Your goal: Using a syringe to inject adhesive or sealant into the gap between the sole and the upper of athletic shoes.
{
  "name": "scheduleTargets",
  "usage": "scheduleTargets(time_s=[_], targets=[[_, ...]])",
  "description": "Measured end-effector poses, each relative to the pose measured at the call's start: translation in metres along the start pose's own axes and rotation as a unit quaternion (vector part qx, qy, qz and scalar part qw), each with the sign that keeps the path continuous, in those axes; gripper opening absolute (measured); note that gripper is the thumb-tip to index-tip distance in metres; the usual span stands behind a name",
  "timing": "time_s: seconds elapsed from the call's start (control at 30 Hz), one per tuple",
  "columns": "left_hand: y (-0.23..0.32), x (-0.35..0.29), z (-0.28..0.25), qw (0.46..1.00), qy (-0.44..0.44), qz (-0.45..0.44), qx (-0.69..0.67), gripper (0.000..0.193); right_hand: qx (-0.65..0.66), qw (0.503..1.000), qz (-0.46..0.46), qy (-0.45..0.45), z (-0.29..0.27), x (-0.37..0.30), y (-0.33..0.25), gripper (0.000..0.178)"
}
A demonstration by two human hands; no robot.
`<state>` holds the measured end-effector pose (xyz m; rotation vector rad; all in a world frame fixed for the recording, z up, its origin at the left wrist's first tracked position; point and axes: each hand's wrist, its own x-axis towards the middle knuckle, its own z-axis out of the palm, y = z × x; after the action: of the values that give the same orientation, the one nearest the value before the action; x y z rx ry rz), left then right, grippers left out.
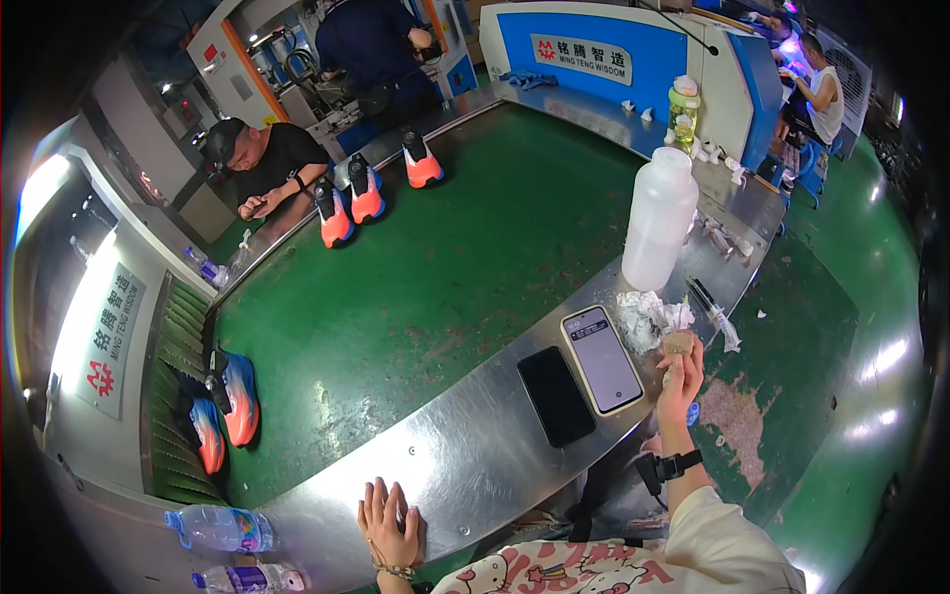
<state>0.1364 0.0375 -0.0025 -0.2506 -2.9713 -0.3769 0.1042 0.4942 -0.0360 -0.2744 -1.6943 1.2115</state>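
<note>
Right hand [683, 382] clamped on a small, tan, rough-looking block [678, 343]

The block sits at the fingertips, its long axis unclear. A crumpled white wad [641, 319] lies just beyond, to the left. The left hand [394, 535], fingers slightly apart, rests well left on the silvery metal ledge [475, 436].

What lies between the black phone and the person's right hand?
In the head view, a lit-screen phone lies on the metal ledge between the black phone and the right hand.
</note>
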Motion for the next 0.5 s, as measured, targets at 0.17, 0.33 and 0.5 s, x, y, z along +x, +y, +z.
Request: scheduleTargets(time_s=[0.17,0.33,0.5], targets=[[-0.0009,-0.0011,0.0003,1.0,0.0,-0.004,0.001,0.048,-0.019,1.0,-0.004,0.003,0.0025,0.0007,-0.0044,0.032],[-0.0003,-0.0003,0.0004,1.0,0.002,-0.003,-0.001,0.047,-0.015,1.0,-0.009,0.003,0.0012,0.0018,-0.0044,0.032],[0.0008,-0.0001,0.0001,1.0,0.003,-0.003,0.001,0.047,-0.005,1.0,-0.007,0.005,0.001,0.0005,0.0012,0.032]])
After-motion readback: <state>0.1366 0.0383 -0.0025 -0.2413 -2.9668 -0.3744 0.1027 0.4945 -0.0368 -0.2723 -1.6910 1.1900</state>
